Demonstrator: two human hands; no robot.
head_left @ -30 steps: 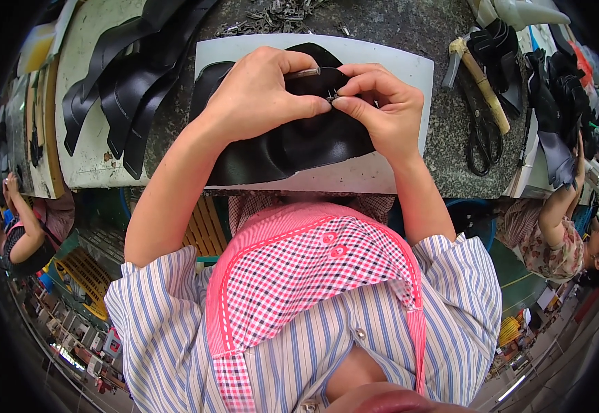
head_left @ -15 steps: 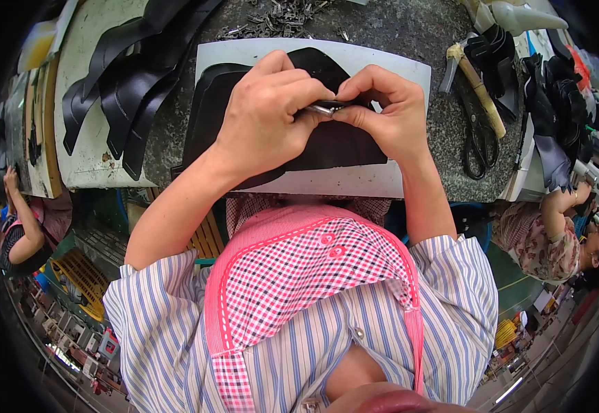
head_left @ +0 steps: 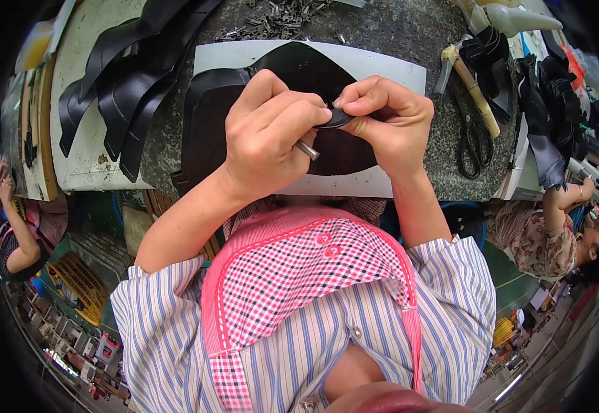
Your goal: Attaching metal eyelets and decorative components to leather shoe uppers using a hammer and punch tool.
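Observation:
Both of my hands meet over a large black leather-like piece (head_left: 206, 134) that lies on a white board (head_left: 399, 72). My left hand (head_left: 258, 138) is closed, thumb and forefinger pinching a curved black edge (head_left: 336, 120). Tucked in the same hand is a short metal rod (head_left: 308, 150), its end sticking out below the fingers. Opposite it, my right hand (head_left: 392, 124) pinches the same edge between thumb and forefinger. Whether this edge belongs to the large piece, or whether a small fitting sits in the pinch, I cannot tell.
Black cut pieces (head_left: 138, 96) overlap at the left. A heap of small metal parts (head_left: 282, 20) lies at the far side. To the right are a wooden-handled hammer (head_left: 475, 89), black scissors (head_left: 474, 148) and more black pieces (head_left: 554, 96). Other people work at both sides.
The metal rod, earlier held between the fingertips at the pinch, now sits back in my left hand pointing down. My fingertips now pinch a black edge.

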